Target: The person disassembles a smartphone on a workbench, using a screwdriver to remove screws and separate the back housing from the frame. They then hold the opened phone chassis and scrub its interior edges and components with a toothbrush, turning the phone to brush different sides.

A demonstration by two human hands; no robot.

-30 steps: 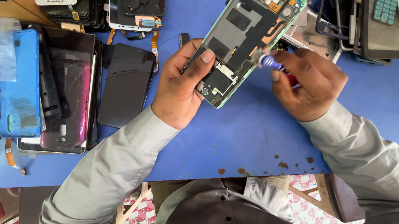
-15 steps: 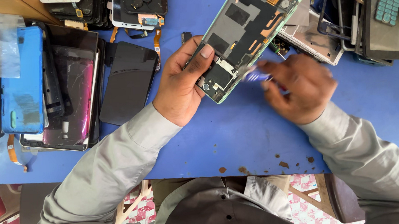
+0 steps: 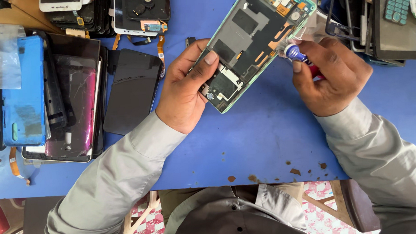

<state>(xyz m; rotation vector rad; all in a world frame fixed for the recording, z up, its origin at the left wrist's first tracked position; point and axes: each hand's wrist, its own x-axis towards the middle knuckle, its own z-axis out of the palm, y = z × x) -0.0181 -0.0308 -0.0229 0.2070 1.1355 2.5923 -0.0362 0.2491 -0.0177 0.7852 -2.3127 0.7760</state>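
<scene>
An opened phone (image 3: 256,38) with a mint-green frame lies tilted over the blue table, its black inner plates and orange flex cables facing up. My left hand (image 3: 184,92) grips its lower end, thumb pressed on the inside near the bottom board. My right hand (image 3: 331,75) sits at the phone's right edge, holding a small screwdriver with a blue and silver cap (image 3: 294,53) and a red handle. The tool's tip is hidden behind the phone's edge and my fingers.
A black phone screen (image 3: 133,87), a cracked pinkish display (image 3: 75,109) and a blue phone back (image 3: 24,91) lie at the left. More phone parts (image 3: 140,9) crowd the far edge; frames and a teal keypad (image 3: 394,7) sit at the far right. The blue table top (image 3: 266,142) is chipped near me.
My right hand has shifted up and to the right along the phone's edge with the screwdriver. My left hand has kept its grip on the phone.
</scene>
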